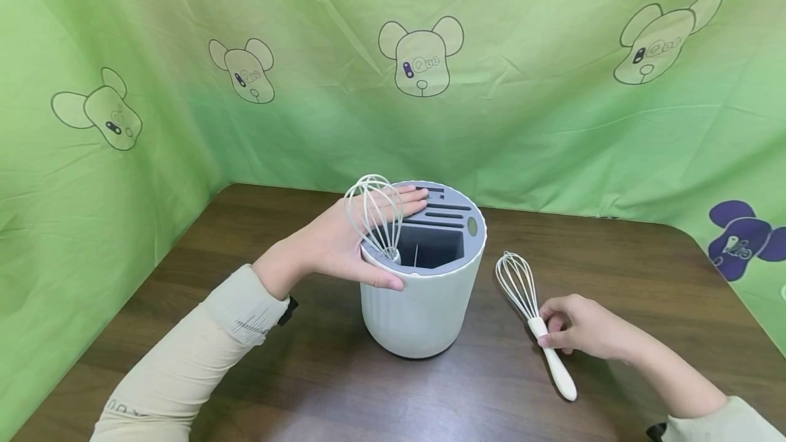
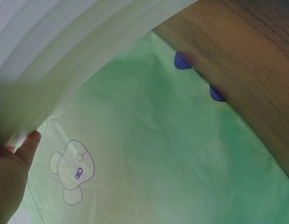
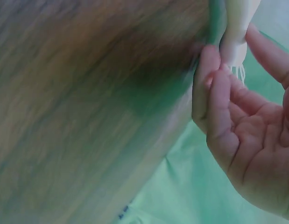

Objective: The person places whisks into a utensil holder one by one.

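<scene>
A white utensil holder (image 1: 417, 312) with a grey-blue slotted lid (image 1: 469, 241) stands upright on the table. My left hand (image 1: 344, 237) rests on its left side, straight fingers across the lid and thumb against the front rim. In the left wrist view, part of that hand (image 2: 11, 177) touches the ribbed wall (image 2: 51, 60). One whisk (image 1: 374, 213) stands in the holder with its wire loops up, in front of the left fingers. To the right, my right hand (image 1: 580, 326) pinches a second white whisk (image 1: 559, 370) by its handle (image 3: 236, 28), wires pointing away.
A brown wooden table (image 1: 295, 374) lies under everything. Behind it and at both sides hangs a green curtain (image 1: 319, 135) printed with cartoon bear heads. The holder's lid has several narrow slots and a larger rectangular opening (image 1: 436, 244).
</scene>
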Available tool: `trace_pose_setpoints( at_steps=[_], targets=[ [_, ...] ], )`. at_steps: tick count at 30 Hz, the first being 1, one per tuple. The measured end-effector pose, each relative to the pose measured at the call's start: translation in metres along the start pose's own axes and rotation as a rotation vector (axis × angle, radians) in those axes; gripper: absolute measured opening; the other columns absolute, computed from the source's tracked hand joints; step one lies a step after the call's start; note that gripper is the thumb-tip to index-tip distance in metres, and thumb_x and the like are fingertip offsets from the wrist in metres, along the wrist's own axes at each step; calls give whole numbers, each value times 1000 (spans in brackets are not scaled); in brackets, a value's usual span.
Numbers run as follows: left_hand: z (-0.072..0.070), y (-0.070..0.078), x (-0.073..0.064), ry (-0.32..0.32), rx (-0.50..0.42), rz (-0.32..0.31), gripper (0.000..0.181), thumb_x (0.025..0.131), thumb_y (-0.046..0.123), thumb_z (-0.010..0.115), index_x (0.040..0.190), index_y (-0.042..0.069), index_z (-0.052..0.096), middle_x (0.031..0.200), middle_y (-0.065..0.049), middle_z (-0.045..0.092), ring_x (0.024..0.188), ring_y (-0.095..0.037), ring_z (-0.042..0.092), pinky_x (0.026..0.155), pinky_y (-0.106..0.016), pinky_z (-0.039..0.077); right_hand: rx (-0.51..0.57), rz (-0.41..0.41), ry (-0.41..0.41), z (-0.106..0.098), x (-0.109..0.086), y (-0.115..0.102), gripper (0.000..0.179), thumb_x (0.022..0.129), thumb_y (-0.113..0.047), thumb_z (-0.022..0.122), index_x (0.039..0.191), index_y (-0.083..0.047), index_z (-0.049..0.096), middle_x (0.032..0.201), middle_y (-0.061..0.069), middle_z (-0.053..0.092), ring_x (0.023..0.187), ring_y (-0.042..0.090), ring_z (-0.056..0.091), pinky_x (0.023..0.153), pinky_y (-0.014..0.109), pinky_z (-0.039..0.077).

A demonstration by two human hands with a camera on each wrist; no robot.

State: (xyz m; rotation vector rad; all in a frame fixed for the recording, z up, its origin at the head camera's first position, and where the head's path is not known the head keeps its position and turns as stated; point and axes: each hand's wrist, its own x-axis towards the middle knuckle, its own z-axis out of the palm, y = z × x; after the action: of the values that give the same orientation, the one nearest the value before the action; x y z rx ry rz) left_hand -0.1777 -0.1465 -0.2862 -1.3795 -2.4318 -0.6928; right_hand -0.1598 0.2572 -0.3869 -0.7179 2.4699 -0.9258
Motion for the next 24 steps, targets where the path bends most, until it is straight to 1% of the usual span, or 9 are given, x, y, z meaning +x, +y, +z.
trace_pose_setpoints(
  at_steps=[2,4,6,8,11,15,24],
  targets=[
    [0,0,-1,5,-4,5,103,66,53,87,151,13,44,156,-1,44,146,-14,38,122,-35,30,146,43,-43,0,2,0,22,85,-5,72,99,9,60,71,2,61,61,5,58,55,27,54],
    [0,-1,-2,12,-9,9,103,65,52,88,151,13,44,156,-1,45,146,-14,38,122,-35,30,273,70,-80,0,5,-1,23,86,0,68,101,14,56,74,6,62,63,10,62,58,31,58],
    [-1,-1,-2,13,-14,13,103,66,52,88,151,12,44,156,-2,44,146,-15,38,122,-36,30,353,89,-107,-1,7,-1,25,88,3,65,104,17,53,75,8,63,66,12,63,60,33,60],
    [0,-1,-2,12,-18,15,104,66,52,88,151,13,44,156,-2,44,146,-15,38,122,-35,30,407,109,-125,-1,8,0,26,89,4,63,106,19,50,76,8,62,66,14,64,61,34,60],
    [0,-2,-2,9,-19,18,103,66,52,87,151,13,44,156,-1,44,146,-14,38,122,-35,29,439,127,-137,-2,8,1,27,90,4,62,108,19,49,77,8,63,67,15,65,62,33,60],
    [0,-2,-1,11,-15,15,103,66,53,88,150,13,45,155,0,45,146,-13,39,122,-35,29,450,138,-142,-3,8,3,29,91,2,62,110,18,48,77,6,64,67,15,65,63,33,60],
    [-2,-1,-1,4,-19,11,103,66,53,88,150,13,45,155,0,45,146,-13,39,122,-35,29,476,112,-153,-4,9,7,31,92,0,62,111,19,47,78,3,65,68,13,65,66,33,60]
  ],
)
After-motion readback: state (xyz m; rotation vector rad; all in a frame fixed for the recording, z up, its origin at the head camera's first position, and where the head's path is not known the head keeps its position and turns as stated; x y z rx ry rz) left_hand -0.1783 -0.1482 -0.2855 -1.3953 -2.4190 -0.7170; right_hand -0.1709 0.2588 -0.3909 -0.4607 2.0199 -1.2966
